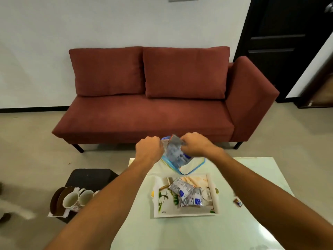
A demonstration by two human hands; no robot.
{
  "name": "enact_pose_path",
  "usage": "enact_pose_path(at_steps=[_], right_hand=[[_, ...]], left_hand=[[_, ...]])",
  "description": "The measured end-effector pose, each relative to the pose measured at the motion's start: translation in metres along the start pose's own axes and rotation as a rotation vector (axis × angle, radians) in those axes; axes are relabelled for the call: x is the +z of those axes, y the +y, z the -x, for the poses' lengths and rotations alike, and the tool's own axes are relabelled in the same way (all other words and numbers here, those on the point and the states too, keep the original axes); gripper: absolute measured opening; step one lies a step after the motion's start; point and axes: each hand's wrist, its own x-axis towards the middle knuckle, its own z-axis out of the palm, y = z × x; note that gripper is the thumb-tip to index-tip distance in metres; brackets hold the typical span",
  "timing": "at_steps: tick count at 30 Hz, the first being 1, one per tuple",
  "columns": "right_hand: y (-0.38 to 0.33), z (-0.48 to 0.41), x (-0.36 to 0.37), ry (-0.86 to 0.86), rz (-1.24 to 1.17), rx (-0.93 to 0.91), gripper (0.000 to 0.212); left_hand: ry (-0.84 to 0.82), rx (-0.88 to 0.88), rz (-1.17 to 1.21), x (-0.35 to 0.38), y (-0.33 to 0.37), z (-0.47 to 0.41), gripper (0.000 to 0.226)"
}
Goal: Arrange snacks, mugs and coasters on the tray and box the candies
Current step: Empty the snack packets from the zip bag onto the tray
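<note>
Left hand [148,147] is gripping bag [187,164], right hand [195,146] pinching snack [173,144]; two packets [187,194] are lying below on tray [180,212]; mugs [77,197], coasters [56,201], candy [238,202] are waiting.

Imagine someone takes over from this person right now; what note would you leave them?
Left hand grips the mouth of a clear blue-edged plastic zip bag above the pale green table; right hand pinches a silver foil snack packet at its opening.
Done: two more silver packets lie on the white printed tray.
Left: two floral ceramic mugs and brown round coasters sit on the dark stool; one wrapped candy lies on the table; no box visible.
</note>
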Motion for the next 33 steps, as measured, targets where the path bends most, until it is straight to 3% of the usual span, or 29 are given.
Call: enact_pose_path(at_steps=[2,6,9,15,19,22,25,28,31,33], right_hand=[[0.010,0.010,-0.022,0.092,-0.127,0.042,0.016],[0.043,0.026,-0.046,0.289,-0.246,0.136,0.006],[0.073,0.031,-0.036,0.334,-0.320,0.251,0.010],[0.104,0.008,0.072,0.061,-0.296,0.468,0.031],[0.105,-0.006,0.161,-0.087,-0.634,0.594,0.040],[0.116,-0.004,0.212,-0.124,-0.829,0.766,0.044],[0.131,0.011,0.241,-0.090,-0.682,0.871,0.053],[0.128,0.016,0.237,-0.022,-0.716,0.749,0.067],[0.105,0.014,0.189,-0.021,-0.959,0.435,0.097],[0.086,0.011,0.149,-0.016,-1.015,0.259,0.097]], left_hand=[[-0.038,-0.048,-0.007,0.011,-0.009,0.002,0.035],[-0.082,-0.140,-0.031,0.025,-0.030,0.003,0.032],[-0.086,-0.235,-0.011,0.036,-0.050,0.004,0.030],[-0.065,-0.302,0.024,0.059,-0.072,0.007,0.034],[-0.031,-0.275,0.023,0.074,-0.077,0.009,0.040],[-0.032,-0.249,0.040,0.078,-0.081,0.008,0.040],[-0.028,-0.211,0.102,0.070,-0.076,0.007,0.037],[-0.046,-0.148,0.171,0.053,-0.065,0.001,0.035],[-0.057,-0.090,0.220,0.028,-0.052,-0.013,0.034],[-0.056,-0.075,0.296,0.009,-0.044,-0.024,0.037]])
